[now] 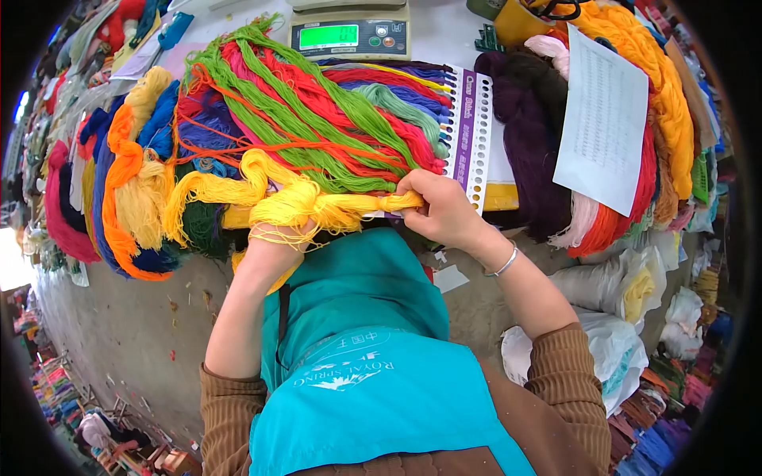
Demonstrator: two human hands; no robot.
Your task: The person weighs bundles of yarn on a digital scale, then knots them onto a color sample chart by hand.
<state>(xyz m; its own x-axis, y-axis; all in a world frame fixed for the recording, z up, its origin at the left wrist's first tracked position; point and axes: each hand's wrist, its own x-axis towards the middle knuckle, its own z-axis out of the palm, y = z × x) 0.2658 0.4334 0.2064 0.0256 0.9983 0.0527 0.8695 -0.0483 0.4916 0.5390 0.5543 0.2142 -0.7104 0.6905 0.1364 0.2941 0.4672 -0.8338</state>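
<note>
Desk (444, 36) carried all materials, with its front edge directly ahead of the person. Heap of coloured thread (309, 111) covered the middle of this surface, its green strands lying uppermost over red and blue ones. Yellow skein (290, 202) lay along the near edge of the heap, with loose loops to the left, a bulky middle, and a gathered end to the right. By appearance, the skein was light, soft, limp and without stiffness; its fine strands seemed liable to tangle or snag if pulled singly. The gathered end looked the surest place to take hold; the bulky middle called for support from below.

Printed sheet (601, 119) hung over the thread at the right. Digital scale (350, 49) stood behind the heap, display lit green. Perforated card (468, 119) stood upright in orientation at the heap's right side, threads meeting its left edge.

Right hand (448, 210) pinched the gathered end between thumb and bent fingers (414, 182). Left hand (274, 247) sat under the bulky middle; thread covered its fingers, so their grip could not be determined
</note>
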